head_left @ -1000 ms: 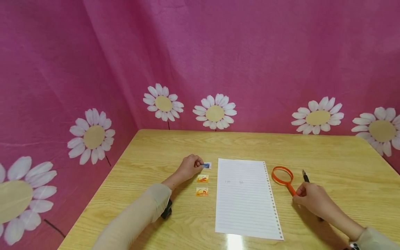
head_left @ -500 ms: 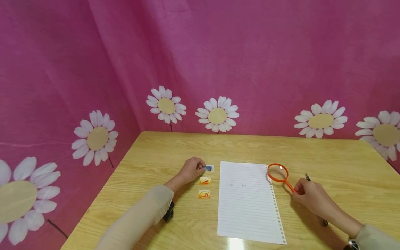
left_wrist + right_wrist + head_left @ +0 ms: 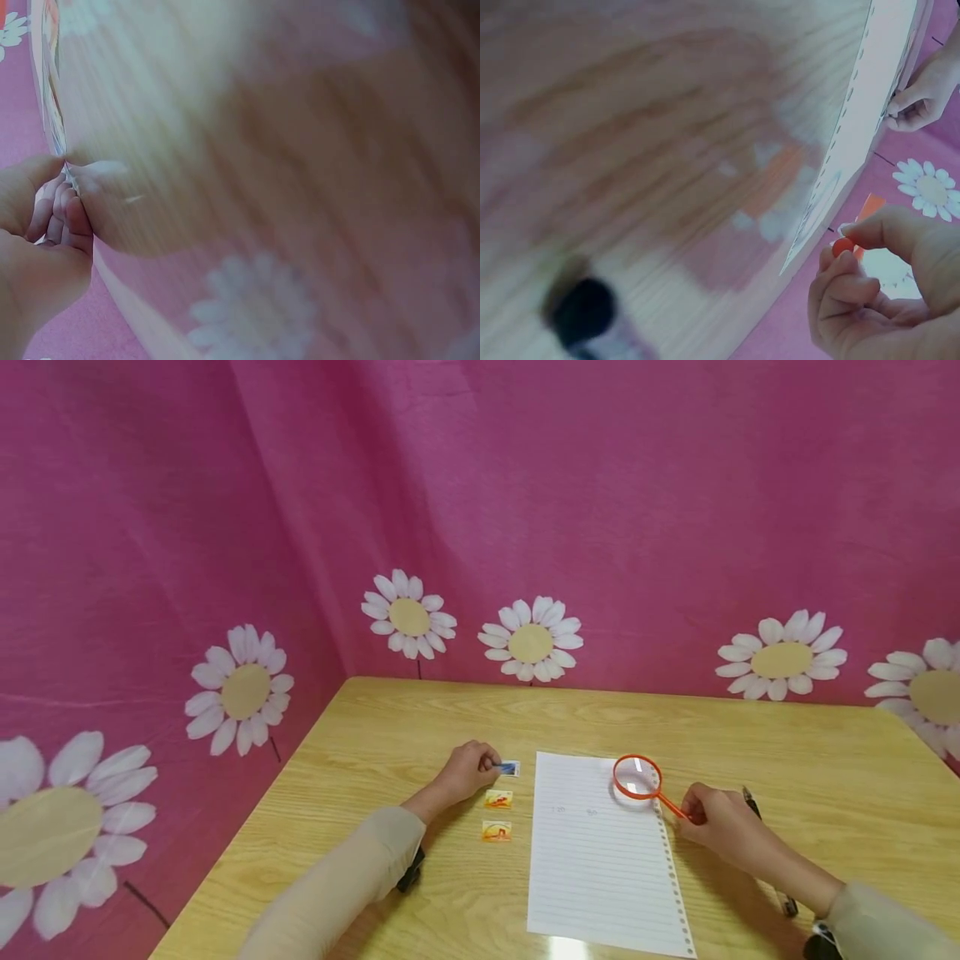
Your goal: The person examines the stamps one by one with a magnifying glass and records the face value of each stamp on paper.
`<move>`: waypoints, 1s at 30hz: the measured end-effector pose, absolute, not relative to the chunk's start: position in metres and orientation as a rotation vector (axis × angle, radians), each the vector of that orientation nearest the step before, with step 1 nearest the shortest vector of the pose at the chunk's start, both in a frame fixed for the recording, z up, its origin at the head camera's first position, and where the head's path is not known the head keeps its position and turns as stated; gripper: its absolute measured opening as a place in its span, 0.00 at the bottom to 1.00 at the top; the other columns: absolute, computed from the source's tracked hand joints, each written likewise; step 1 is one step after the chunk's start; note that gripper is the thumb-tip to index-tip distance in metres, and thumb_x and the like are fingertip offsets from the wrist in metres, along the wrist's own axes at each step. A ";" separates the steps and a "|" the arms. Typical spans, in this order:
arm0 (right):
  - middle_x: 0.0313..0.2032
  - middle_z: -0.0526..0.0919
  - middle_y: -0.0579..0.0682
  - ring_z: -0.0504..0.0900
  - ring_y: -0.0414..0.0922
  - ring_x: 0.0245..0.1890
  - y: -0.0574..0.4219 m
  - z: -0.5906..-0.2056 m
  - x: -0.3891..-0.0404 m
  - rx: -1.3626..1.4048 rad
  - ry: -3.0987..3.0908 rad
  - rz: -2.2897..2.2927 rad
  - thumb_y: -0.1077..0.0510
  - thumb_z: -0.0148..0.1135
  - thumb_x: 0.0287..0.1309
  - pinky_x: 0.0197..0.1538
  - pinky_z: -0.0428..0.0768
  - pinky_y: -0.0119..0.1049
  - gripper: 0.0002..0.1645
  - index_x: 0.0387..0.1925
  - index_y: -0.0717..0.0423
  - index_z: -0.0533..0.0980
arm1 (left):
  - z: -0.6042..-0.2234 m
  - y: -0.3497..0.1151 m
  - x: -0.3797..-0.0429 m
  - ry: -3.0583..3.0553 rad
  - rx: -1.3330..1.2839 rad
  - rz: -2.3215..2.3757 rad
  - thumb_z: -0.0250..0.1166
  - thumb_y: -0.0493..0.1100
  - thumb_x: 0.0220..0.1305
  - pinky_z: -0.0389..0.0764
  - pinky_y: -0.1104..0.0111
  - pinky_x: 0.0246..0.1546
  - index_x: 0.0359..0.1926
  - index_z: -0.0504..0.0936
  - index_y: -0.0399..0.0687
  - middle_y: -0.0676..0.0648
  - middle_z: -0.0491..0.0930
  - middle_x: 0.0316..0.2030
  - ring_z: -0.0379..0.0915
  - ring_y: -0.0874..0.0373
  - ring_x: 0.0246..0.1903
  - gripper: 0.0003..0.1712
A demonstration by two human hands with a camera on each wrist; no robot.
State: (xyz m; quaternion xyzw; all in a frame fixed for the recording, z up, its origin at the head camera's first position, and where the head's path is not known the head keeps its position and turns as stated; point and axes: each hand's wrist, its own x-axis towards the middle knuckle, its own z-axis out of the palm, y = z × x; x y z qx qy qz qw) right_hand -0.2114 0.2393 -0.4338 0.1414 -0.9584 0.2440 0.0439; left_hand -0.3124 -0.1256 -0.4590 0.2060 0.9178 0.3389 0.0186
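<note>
My left hand [image 3: 465, 770] is at the left end of a small blue picture stamp [image 3: 511, 768], thumb and fingertips pinching its edge. In the left wrist view, the fingers of that hand [image 3: 56, 206] are curled in at the tabletop. Two yellow-orange stamps [image 3: 498, 799] lie in a column nearer the person. Thumb and fingers of my right hand [image 3: 716, 827] grip the handle end of an orange-rimmed magnifying glass [image 3: 637, 777]. Its lens overlaps the upper right of a lined sheet [image 3: 600, 877]. The right wrist view shows the round orange handle end [image 3: 844, 246] between the fingertips.
A black pen [image 3: 752, 802] lies on the table, partly under the right forearm. Faint handwritten numbers [image 3: 558, 810] are on the sheet. The wooden table [image 3: 420, 718] meets a pink daisy-print cloth [image 3: 637, 527] at its back and left.
My right hand has lifted the magnifying glass and carried it left, from beside the sheet to over its right edge. My left hand stays at the blue stamp. The head view has shifted slightly.
</note>
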 end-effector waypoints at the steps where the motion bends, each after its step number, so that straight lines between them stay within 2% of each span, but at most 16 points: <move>1: 0.20 0.74 0.44 0.64 0.32 0.20 0.237 -0.434 -0.212 0.445 -2.923 0.747 0.65 0.69 0.49 0.23 0.66 0.27 0.11 0.26 0.59 0.73 | -0.459 -0.125 -0.313 2.851 0.637 1.049 0.63 0.35 0.65 0.66 0.73 0.34 0.38 0.81 0.38 0.45 0.74 0.31 0.63 0.60 0.31 0.03; 17: 0.19 0.70 0.43 0.61 0.32 0.22 0.203 -0.435 -0.235 0.663 -2.848 0.761 0.69 0.68 0.47 0.25 0.64 0.27 0.12 0.26 0.57 0.72 | -0.456 -0.124 -0.313 2.841 0.630 1.049 0.63 0.35 0.65 0.66 0.73 0.35 0.39 0.80 0.38 0.46 0.73 0.31 0.62 0.61 0.30 0.03; 30: 0.17 0.70 0.40 0.61 0.27 0.21 0.174 -0.438 -0.255 0.910 -2.624 0.755 0.72 0.69 0.43 0.23 0.65 0.25 0.15 0.23 0.55 0.72 | -0.457 -0.127 -0.312 2.835 0.614 1.046 0.63 0.36 0.66 0.68 0.74 0.35 0.40 0.80 0.39 0.45 0.74 0.33 0.63 0.61 0.31 0.04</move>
